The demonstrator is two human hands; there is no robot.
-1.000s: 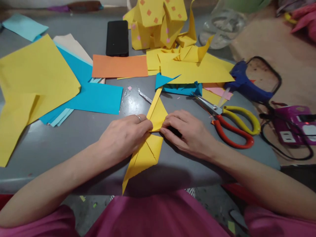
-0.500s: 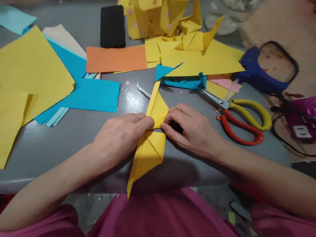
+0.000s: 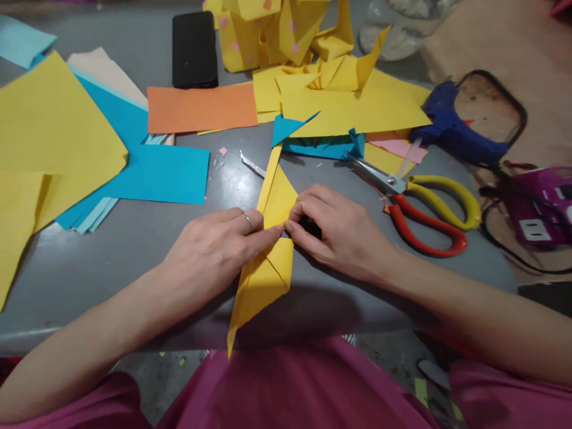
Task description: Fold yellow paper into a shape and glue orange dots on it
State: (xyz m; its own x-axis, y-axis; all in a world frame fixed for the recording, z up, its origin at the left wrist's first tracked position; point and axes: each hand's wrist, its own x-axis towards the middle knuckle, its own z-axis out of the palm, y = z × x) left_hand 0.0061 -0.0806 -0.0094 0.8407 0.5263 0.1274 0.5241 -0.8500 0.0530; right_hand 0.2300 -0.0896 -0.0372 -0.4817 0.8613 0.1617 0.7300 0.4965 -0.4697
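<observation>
A folded piece of yellow paper (image 3: 266, 280) lies on the grey table in front of me, with a long narrow folded strip along its left side and a gap between its upper and lower flaps. My left hand (image 3: 218, 241), a ring on one finger, presses down across the paper, index finger stretched toward the gap. At the upper flap's lower edge, my right hand (image 3: 333, 223) pinches the paper between thumb and fingertips. Both sets of fingertips nearly meet. A craft knife (image 3: 252, 164) is partly hidden behind the strip.
Scissors (image 3: 402, 190) with red and yellow handles lie right of my hands, near a blue glue gun (image 3: 465, 128). Blue paper (image 3: 165, 173) and yellow sheets (image 3: 62, 137) are at left. Farther back are orange paper (image 3: 203, 109), a phone (image 3: 194, 49) and folded yellow paper shapes (image 3: 268, 36).
The left fingers have straightened and slid right toward the gap. The right hand's pinch has shifted slightly inward along the flap's edge. The whole view has moved a little.
</observation>
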